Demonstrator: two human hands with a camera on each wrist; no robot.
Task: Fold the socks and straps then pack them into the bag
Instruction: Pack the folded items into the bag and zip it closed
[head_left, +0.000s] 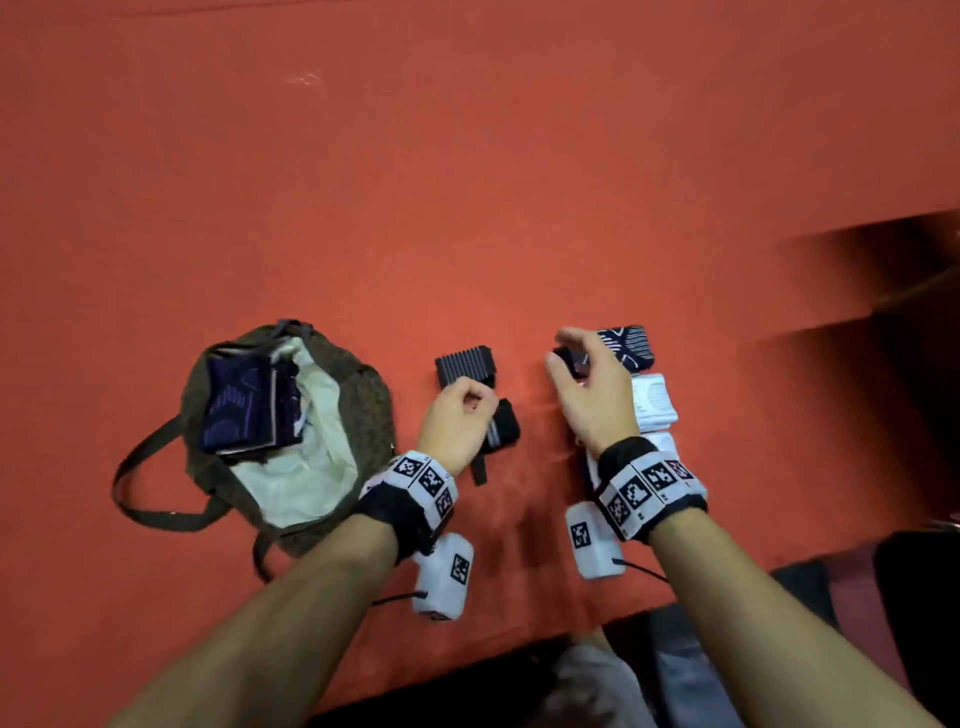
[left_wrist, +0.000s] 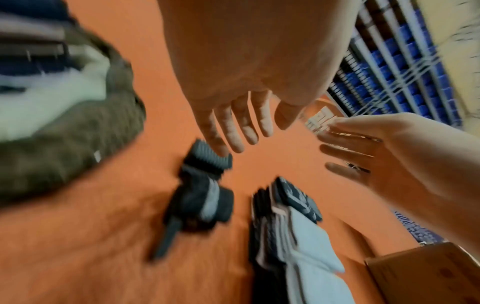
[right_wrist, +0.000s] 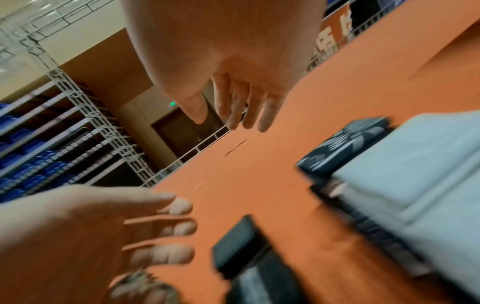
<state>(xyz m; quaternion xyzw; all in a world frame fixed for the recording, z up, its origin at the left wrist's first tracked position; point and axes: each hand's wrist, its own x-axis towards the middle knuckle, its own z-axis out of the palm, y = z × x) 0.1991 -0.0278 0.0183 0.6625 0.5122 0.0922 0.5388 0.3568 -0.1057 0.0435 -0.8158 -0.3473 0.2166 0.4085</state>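
Socks and straps sat folded on the orange bench (head_left: 467, 182), bag (head_left: 332, 519) to the left of them, mouth open, 1 navy patterned sock bundle (head_left: 244, 410) already inside on the pale lining.

Head view: ribbed dark strap (head_left: 464, 364) and black roll with a grey band (head_left: 506, 428) lay together in the middle, a loose tail poking out toward the person. Column of folded socks on the right: navy patterned one (head_left: 631, 345) at the far end, white ones (head_left: 655, 405) nearer. Left hand (head_left: 457, 421) hovered over the black roll, fingers loosely curled, nothing visibly pinched. Right hand (head_left: 592, 395) was above the sock column, fingers relaxed and spread, holding nothing.

Left wrist view: blurred. Left hand fingers (left_wrist: 235, 131) nearly straight, tips just above the ribbed strap (left_wrist: 207, 159), empty. Right hand (left_wrist: 376, 156) flat and open beside it.

Right wrist view: also blurred. Right hand fingers (right_wrist: 241, 107) hung straight, nothing in them; sock stack (right_wrist: 405, 176) below right.

Risks, my read:
- loose tail on the black roll probably lets it unroll on a 1-handed lift
- soft bag mouth could collapse or snag a bundle, since neither hand holds it open
- grabbing the stack from the top may unfold the lower socks
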